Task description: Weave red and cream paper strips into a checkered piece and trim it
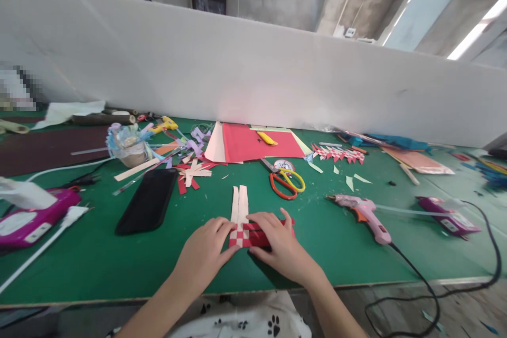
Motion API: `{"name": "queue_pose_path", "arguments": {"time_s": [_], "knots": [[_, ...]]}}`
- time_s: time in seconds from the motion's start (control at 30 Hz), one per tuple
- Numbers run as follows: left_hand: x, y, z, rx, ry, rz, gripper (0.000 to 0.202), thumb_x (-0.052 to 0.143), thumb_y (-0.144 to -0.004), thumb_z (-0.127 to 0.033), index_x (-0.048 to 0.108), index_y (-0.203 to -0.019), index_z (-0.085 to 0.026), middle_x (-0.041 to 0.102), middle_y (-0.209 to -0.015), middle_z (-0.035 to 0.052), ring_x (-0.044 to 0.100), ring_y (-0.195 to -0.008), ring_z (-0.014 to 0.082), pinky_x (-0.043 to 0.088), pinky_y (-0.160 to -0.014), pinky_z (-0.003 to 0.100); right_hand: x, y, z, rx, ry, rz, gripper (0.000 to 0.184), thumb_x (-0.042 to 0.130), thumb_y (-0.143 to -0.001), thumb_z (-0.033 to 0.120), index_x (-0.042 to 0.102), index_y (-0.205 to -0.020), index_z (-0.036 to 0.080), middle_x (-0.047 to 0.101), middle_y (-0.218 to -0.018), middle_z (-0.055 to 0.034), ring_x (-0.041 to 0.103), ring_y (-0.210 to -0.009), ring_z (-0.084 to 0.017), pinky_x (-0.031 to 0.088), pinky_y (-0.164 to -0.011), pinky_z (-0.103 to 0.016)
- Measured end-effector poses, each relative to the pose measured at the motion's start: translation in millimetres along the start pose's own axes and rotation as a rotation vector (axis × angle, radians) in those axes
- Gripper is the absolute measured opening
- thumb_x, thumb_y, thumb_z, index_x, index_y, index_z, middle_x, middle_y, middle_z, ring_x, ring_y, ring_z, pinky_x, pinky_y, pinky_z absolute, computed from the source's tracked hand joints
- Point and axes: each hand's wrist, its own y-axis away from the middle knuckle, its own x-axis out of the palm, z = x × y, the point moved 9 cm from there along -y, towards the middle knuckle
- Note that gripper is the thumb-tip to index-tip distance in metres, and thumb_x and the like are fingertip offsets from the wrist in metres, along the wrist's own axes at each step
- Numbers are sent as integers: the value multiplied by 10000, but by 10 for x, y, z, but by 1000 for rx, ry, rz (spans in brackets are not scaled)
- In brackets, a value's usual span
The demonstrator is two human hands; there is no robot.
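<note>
Two sets of fingers [229, 254], woven strips [239, 235] between

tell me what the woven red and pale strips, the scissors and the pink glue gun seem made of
Woven red and pale strips: probably matte paper or thin card; flat, straight-edged, without visible shine.
Scissors: likely metal blades, grey and thin; the red and yellow handles look like smooth plastic.
Pink glue gun: seemingly hard plastic, judging by its smooth, evenly coloured body.

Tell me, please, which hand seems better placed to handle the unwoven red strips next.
Probably the right hand: it lies over the red strips, while the left hand is at the left edge of the checkered patch.
</note>
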Motion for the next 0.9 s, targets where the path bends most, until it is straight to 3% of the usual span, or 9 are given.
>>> {"name": "queue_pose_path", "arguments": {"time_s": [0.17, 0.3, 0.43, 0.57, 0.67, 0.77, 0.9], "knots": [[-58, 49, -151, 146, -79, -62, 163, 484, -846, -187, 580, -978, -191, 596, -974, 57, 580, -829, 189, 470, -700, 292, -150, 135, -153, 69, 83, -66, 391, 543, -778, 220, 467, -1158, 271, 570, -1158, -56, 516, -1082, -215, 203, -1014, -515], [-18, 62, -290, 292, -45, -17, 221, 402, -851, -113, 601, -905, -191, 625, -950, 52, 577, -860, 189, 466, -746, 309, -236, 275, -241, 128, 202, -137, 419, 547, -763, 170, 474, -1164, 264, 568, -1147, -71, 537, -1041, -232, 299, -928, -463], [7, 21, -273, 238, -53, 11, 198, 440, -822, -121, 604, -908, -192, 627, -979, 59, 580, -859, 197, 470, -722, 305, -225, 312, -271, 135, 190, -145, 351, 489, -798, 135, 499, -1126, 260, 605, -1079, -60, 577, -944, -209, 288, -910, -442], [44, -30, -274, 194, -79, 65, 172, 510, -802, -146, 607, -936, -191, 624, -994, 63, 579, -877, 218, 464, -733, 327, -156, 270, -358, 169, 126, -61, 333, 455, -822, 110, 523, -1103, 274, 639, -1002, -32, 597, -844, -182, 319, -835, -381], [53, -63, -280, 165, -83, 67, 162, 541, -792, -168, 602, -940, -192, 624, -973, 57, 578, -857, 216, 452, -707, 321, -178, 238, -392, 133, 160, -64, 244, 500, -819, 148, 578, -1015, 271, 628, -973, -31, 577, -886, -193, 338, -784, -341], [55, -80, -280, 125, -79, 49, 155, 573, -789, -204, 594, -942, -201, 624, -967, 45, 576, -852, 206, 434, -688, 305, -208, 221, -396, 77, 181, -68, 149, 560, -807, 204, 606, -933, 269, 607, -959, -24, 549, -946, -199, 336, -833, -360], [55, -88, -285, 41, -65, 45, 144, 622, -779, -282, 588, -893, -201, 621, -904, 21, 573, -828, 203, 410, -709, 327, -189, 220, -430, 97, 78, -4, 183, 581, -797, 206, 596, -968, 272, 607, -967, -16, 558, -905, -177, 350, -824, -348]]}}
